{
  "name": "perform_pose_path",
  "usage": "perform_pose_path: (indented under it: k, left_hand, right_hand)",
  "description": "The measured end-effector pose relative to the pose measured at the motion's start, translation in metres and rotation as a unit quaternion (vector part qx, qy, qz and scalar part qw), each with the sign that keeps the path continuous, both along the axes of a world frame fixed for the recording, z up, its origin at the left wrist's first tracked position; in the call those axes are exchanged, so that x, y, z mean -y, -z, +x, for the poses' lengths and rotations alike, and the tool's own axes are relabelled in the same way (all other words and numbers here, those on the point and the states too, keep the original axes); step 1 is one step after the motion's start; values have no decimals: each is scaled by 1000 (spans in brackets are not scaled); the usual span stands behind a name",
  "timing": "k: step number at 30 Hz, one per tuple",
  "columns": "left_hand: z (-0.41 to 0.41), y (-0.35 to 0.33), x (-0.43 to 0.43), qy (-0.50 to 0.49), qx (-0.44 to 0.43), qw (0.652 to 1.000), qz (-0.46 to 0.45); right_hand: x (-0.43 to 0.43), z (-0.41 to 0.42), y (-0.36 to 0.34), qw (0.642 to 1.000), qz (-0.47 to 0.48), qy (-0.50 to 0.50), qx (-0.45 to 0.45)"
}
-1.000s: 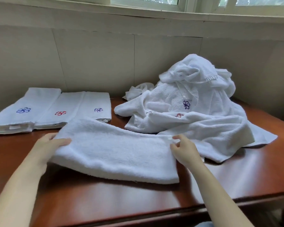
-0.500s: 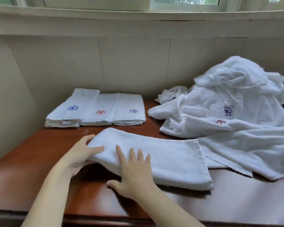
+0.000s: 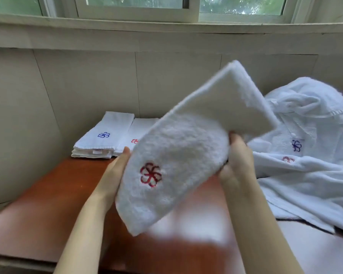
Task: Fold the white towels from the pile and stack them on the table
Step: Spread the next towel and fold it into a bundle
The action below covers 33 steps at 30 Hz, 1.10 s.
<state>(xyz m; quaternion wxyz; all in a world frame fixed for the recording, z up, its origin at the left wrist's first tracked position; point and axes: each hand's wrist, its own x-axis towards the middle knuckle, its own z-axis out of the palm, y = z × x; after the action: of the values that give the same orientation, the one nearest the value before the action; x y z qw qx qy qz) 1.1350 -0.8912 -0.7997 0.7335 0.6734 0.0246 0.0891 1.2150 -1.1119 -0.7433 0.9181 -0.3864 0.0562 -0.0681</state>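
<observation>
So, the towel (image 3: 182,155) we're folding is thick white terry, doubled over into a chunky rectangle. A red pinwheel flower (image 3: 151,175) is stitched on the face turned toward us. Its far half sticks up and to the right and looks a bit smeared with blur, while the near corner points down at the surface (image 3: 48,204). It's up in the air above the reddish-brown wood, tilted, roughly between the folded row at the back left and the heap on the right.

Both grips are on it. The left grip (image 3: 115,175) holds the left edge with the thumb poking up beside the cloth and the fingers hidden behind it. The right grip (image 3: 236,165) is curled round the right edge, just under where the fold bends.

Compared with half a second ago, quite a lot has changed. Back then the towel lay flat on the surface as one long strip, with no embroidery showing. The left grip was on its end and the right grip was pressed flat on the middle with straight fingers. Now it's folded shorter, lifted clear of the wood, and the flower faces us.

The folded towels (image 3: 103,135) sit at the back by the wall (image 3: 87,80), blue flower and a bit of a red one visible, with the rest of that row now hidden behind the lifted towel. The pile (image 3: 305,155) of loose white towels is heaped on the right, as before.
</observation>
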Motion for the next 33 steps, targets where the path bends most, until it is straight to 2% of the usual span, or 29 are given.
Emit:
perform_pose_path:
  k: [2, 5, 8, 12, 17, 20, 23, 25, 26, 29, 31, 33]
  left_hand:
    - [1, 0, -6, -59, -46, 995, 67]
    - [7, 16, -11, -102, -180, 953, 219]
    - [13, 31, -9, -68, -207, 909, 355]
    - [16, 36, -3, -21, -211, 881, 423]
    - [15, 36, -4, 18, -215, 893, 394]
    - [10, 30, -10, 48, -202, 904, 373]
    - [5, 27, -26, -45, -162, 932, 321]
    - [0, 29, -40, -116, -165, 937, 285]
    - [-4, 30, -45, -112, -179, 937, 277]
    - [-11, 38, -46, -30, -219, 917, 331]
    - [-9, 41, -40, -16, -227, 895, 383]
    - [-5, 41, -35, -10, -229, 883, 411]
  right_hand:
    - [7, 9, 32, 994, -34, 58, -86]
    - [24, 12, 95, 966, -154, 69, -194]
    - [43, 21, 121, 952, -211, 57, -217]
    - [50, 31, 127, 930, -282, 76, -225]
    - [55, 29, 130, 902, -366, 125, -190]
    - [62, 32, 131, 898, -393, 92, -175]
    - [66, 46, 125, 899, -402, 69, -157]
    - [65, 58, 118, 880, -450, 56, -140]
    - [61, 61, 116, 868, -475, 50, -131]
    - [55, 64, 118, 839, -531, 67, -98]
    - [59, 63, 123, 826, -549, 87, -90]
    - [66, 62, 124, 830, -544, 94, -78]
